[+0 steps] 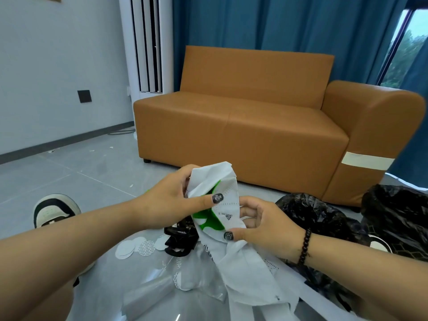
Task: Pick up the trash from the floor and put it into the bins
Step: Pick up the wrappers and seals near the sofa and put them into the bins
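The grey tiled floor point(76, 179) carries white paper scraps point(111, 147), an orange sofa point(240, 126) and black bin bags point(324, 216).

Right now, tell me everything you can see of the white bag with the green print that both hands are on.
The white bag looks like thin non-woven fabric or paper, crumpled, with a green printed patch, small dark text and a code mark. It is held up in the air in front of the sofa. The left hand grips its upper part, thumb pressed across the green print; the right hand pinches its lower middle. Its lower end and strap-like strips hang down toward the clear plastic litter below.
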